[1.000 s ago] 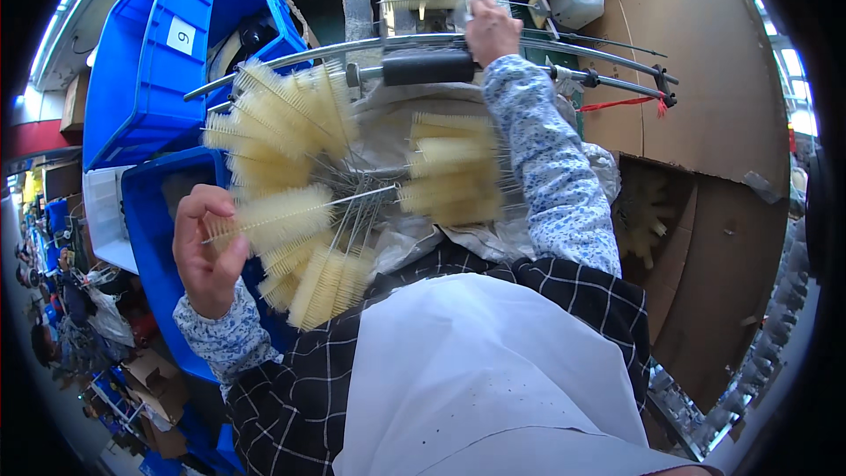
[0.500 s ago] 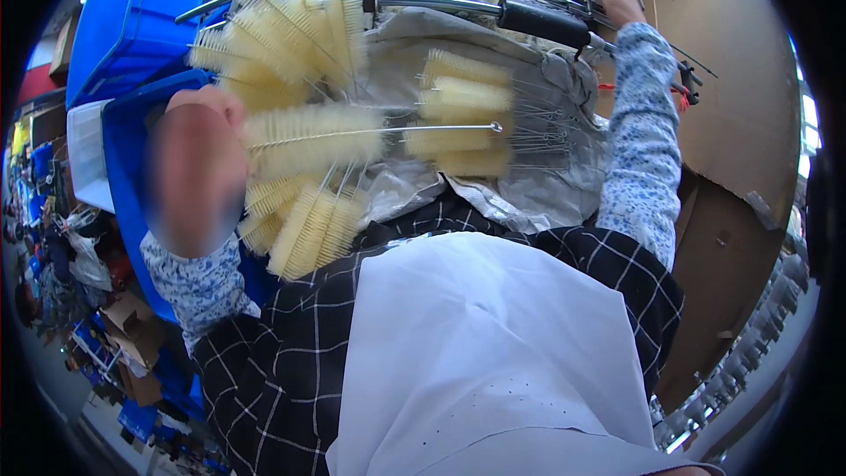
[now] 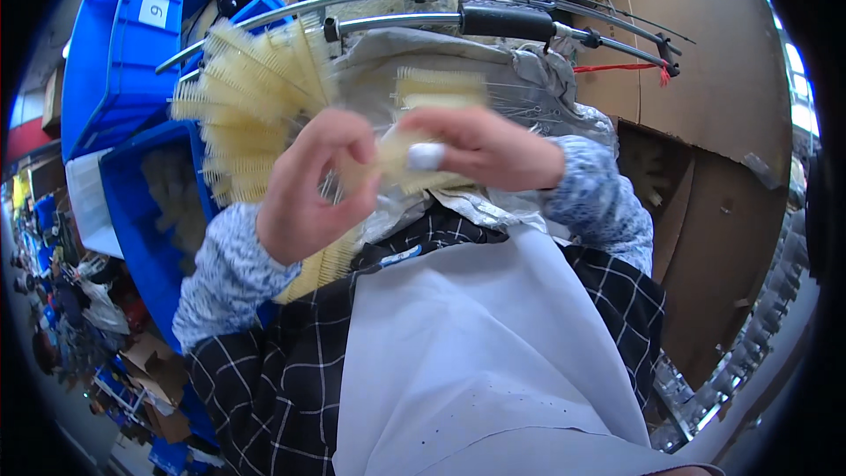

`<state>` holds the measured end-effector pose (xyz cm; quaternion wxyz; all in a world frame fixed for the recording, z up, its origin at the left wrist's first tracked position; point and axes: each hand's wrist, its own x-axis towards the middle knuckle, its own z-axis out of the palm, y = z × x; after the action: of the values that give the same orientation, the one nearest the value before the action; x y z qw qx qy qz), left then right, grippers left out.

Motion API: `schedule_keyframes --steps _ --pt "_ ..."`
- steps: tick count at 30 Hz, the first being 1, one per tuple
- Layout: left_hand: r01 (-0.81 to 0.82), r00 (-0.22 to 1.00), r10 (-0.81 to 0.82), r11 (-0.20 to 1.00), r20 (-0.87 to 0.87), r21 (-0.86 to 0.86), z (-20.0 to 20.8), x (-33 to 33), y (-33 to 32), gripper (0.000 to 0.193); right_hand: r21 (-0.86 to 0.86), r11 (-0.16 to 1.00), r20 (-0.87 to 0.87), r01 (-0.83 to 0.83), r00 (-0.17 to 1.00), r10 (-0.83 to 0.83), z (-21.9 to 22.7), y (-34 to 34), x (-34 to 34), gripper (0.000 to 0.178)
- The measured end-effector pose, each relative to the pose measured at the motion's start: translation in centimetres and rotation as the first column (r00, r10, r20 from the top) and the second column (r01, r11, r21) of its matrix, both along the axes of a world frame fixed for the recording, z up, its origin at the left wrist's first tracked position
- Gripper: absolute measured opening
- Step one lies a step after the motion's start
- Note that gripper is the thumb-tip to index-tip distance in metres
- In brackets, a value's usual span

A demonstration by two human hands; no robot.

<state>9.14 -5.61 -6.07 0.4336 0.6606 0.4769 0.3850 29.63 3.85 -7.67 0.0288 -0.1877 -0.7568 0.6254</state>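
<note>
My two hands meet above the lap in front of a pale sheet (image 3: 370,57). Thumb and fingers of my left hand (image 3: 317,185) curl closed around the left end of a blurred cream-bristled wire brush (image 3: 394,161). From the other side, my right hand (image 3: 493,152) pinches it; one finger has a white wrap on its tip. The brush's wire is hidden. Several similar brushes (image 3: 256,79) fan out to the left, partly behind my left hand. Beyond my right hand lie more brushes (image 3: 441,86), their wire ends pointing right.
Curved metal rails (image 3: 397,23) with a black sleeve (image 3: 507,24) cross ahead. A red cord (image 3: 617,68) hangs at their right end. Blue bins (image 3: 119,62) stand left, one deep bin (image 3: 141,238) holding brushes. Large cardboard (image 3: 705,79) is on the right.
My right hand has come back from the far right of the rails to the middle. The left hand has moved right, away from the blue bin, and both now meet at a brush.
</note>
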Motion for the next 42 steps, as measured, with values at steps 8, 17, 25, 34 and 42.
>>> schedule_keyframes --steps 8,17,25,34,42 --pt "-0.046 0.715 -0.506 0.655 -0.483 -0.755 0.8 -5.3 -8.2 0.050 0.980 0.058 -0.082 0.192 0.646 -0.759 -9.4 15.1 4.3 0.029" --pt "-0.078 0.806 -0.320 0.777 -0.499 -0.624 -2.2 -3.9 -11.4 0.056 0.988 0.112 0.025 0.108 0.605 -0.796 -10.3 17.1 3.4 0.026" --pt "-0.155 0.686 -0.333 0.802 -0.647 -0.577 -1.1 -4.3 -10.8 0.048 0.966 0.177 0.025 0.189 0.612 -0.791 -10.5 17.4 3.6 0.025" --pt "-0.315 0.789 0.098 0.912 -0.607 -0.261 0.2 -4.2 -10.4 0.041 0.935 0.259 0.070 0.244 0.588 -0.806 -10.8 17.9 3.5 0.028" --pt "-0.417 0.889 0.270 0.810 -0.371 -0.412 3.7 -4.6 -9.0 0.042 0.976 0.188 0.077 0.109 0.635 -0.769 -11.3 19.8 2.9 0.028"
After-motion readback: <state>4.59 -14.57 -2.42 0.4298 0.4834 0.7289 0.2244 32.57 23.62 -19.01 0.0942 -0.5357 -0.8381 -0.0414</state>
